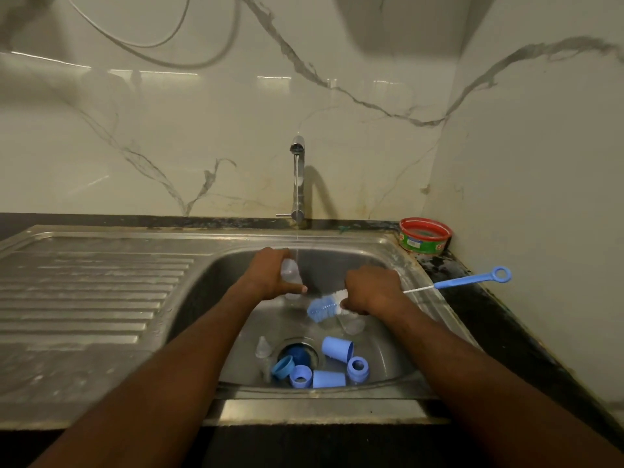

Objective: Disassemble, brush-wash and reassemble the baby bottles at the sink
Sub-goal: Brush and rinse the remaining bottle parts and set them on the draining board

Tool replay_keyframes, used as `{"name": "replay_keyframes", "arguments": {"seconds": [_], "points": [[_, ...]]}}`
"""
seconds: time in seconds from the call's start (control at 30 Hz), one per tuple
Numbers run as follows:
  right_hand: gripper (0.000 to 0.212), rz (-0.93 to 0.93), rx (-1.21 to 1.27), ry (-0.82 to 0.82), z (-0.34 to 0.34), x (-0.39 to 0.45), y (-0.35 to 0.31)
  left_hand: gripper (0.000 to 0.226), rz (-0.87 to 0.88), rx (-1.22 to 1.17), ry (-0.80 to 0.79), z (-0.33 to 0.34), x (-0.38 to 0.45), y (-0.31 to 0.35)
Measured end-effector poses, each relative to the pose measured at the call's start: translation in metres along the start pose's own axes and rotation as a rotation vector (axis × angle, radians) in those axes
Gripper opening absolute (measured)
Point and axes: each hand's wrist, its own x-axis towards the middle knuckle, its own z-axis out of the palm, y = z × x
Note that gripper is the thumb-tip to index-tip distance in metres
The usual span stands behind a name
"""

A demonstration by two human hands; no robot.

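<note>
STEP: brush-wash, parts already apart | LEFT: left hand wrapped round clear bottle at frame centre under tap stream | RIGHT: right hand clenched on bottle brush | NEXT: likely aiming bristles into bottle mouth.

Both bare forearms reach from the near edge toward the far centre, converging. Left hand: back of hand up, fingers curled round a clear bottle, thumb tip showing at its right side. Right hand: knuckles up, fingers closed on a bottle brush, just right of the left hand, apart from it.
</note>
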Motion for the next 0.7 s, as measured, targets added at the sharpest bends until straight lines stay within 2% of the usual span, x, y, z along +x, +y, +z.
{"name": "replay_keyframes", "arguments": {"seconds": [0.1,0.33,0.4,0.47,0.5,0.53,0.63,0.67,0.7], "points": [[0.037,0.011,0.021,-0.022,-0.003,-0.004,-0.002,0.071,0.018,-0.016,0.023,-0.005,-0.009,0.006],[0.03,0.028,0.038,0.017,-0.013,-0.02,-0.004,0.078,-0.098,-0.065,0.085,-0.018,-0.032,0.012],[0.027,0.054,0.048,0.114,-0.02,-0.024,-0.004,0.074,-0.046,-0.078,0.246,-0.029,-0.037,0.014],[0.026,0.103,0.051,0.244,-0.027,-0.026,-0.005,0.07,0.031,-0.128,0.489,-0.039,-0.042,0.019],[0.025,0.127,0.061,0.288,-0.027,-0.025,-0.006,0.069,0.041,-0.135,0.539,-0.041,-0.045,0.02],[0.024,0.143,0.075,0.296,-0.027,-0.025,-0.006,0.069,0.031,-0.12,0.51,-0.04,-0.049,0.019],[0.025,0.106,0.05,0.159,-0.017,-0.025,-0.01,0.074,-0.12,-0.009,0.179,-0.026,-0.06,0.007],[0.026,0.085,0.038,0.132,-0.016,-0.027,-0.011,0.074,-0.125,-0.006,0.175,-0.026,-0.061,0.005],[0.026,0.073,0.045,0.145,-0.015,-0.027,-0.012,0.072,-0.1,-0.042,0.247,-0.028,-0.06,0.005]]}}
